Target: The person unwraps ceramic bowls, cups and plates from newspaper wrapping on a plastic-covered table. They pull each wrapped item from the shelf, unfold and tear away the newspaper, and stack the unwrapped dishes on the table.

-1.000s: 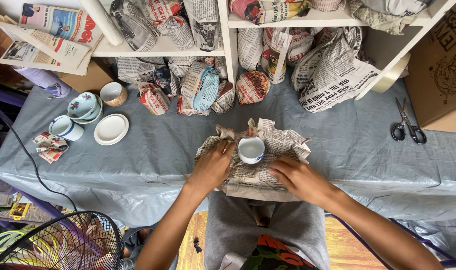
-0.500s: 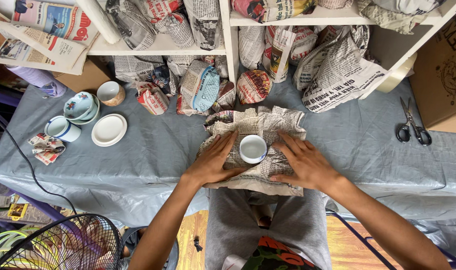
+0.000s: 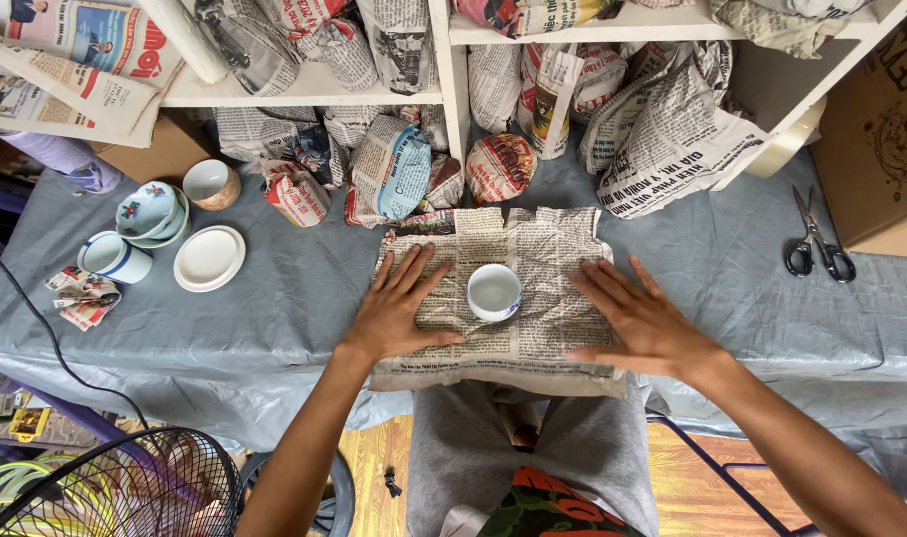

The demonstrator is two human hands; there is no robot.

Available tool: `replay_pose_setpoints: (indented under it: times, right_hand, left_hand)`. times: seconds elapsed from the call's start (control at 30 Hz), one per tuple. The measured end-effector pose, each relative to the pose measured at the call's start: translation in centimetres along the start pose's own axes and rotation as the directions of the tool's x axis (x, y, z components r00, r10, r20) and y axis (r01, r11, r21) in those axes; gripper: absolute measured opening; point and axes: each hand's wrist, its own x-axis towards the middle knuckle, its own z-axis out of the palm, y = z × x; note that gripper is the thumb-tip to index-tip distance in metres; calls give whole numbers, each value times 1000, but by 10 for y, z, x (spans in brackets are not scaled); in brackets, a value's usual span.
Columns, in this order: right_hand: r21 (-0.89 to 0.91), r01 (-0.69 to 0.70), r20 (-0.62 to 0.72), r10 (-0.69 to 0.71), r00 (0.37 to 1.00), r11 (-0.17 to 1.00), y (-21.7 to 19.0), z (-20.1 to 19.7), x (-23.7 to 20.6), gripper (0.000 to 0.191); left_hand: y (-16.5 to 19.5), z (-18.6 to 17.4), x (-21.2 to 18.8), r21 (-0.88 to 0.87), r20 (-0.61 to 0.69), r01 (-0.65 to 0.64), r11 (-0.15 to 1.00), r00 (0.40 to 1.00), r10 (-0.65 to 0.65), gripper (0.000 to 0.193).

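I see both palms pressed flat on a crumpled sheet of printed newspaper (image 3: 518,298) spread over the grey cloth-covered table (image 3: 274,328). My left hand (image 3: 399,308) lies with fingers fully spread and straight, gripping nothing, just bearing down on the sheet's left half; my right hand (image 3: 642,323) does the same on the right half, fingers splayed, thumb pointing inward along the near edge. Between the two hands, just beside the left fingertips and a little apart from the right ones, stands a small white ceramic cup (image 3: 494,291), upright, mouth open to the camera, its inside pale and glossy, with a thin bluish tint round the rim. It sits near the middle of the sheet, which is creased all over and hangs slightly past the table's near edge. Well to the left of the left hand are a white round saucer (image 3: 209,259), a white mug with a blue band (image 3: 115,259) and a stack of floral bowls (image 3: 152,211). Well to the right of the right hand lie black-handled scissors (image 3: 817,244). Beyond both hands, newspaper-wrapped bundles (image 3: 394,164) crowd under a white shelf (image 3: 453,60).
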Motion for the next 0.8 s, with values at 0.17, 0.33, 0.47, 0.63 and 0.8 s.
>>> replay_pose_setpoints:
  times: [0.17, 0.33, 0.47, 0.63, 0.8]
  right_hand:
    - [23, 112, -373, -95, 923, 993, -34, 0, 34, 84]
    - [240, 280, -269, -214, 939, 929, -66, -8, 79, 43]
    - [312, 376, -271, -297, 915, 873, -80, -16, 104, 24]
    - [349, 469, -407, -320, 855, 811, -114, -24, 150, 24]
    - [392, 579, -513, -352, 783, 715, -175, -24, 231, 24]
  left_hand:
    - [2, -4, 1, -50, -31, -2, 999, 1000, 0, 117]
    - [-1, -9, -7, -74, -38, 4, 997, 999, -7, 118]
    - [-8, -17, -19, -96, -33, 21, 995, 999, -24, 118]
    - [-25, -27, -33, -100, 97, 94, 990, 992, -84, 118]
    - [-60, -37, -58, -179, 136, 189, 966, 977, -166, 121]
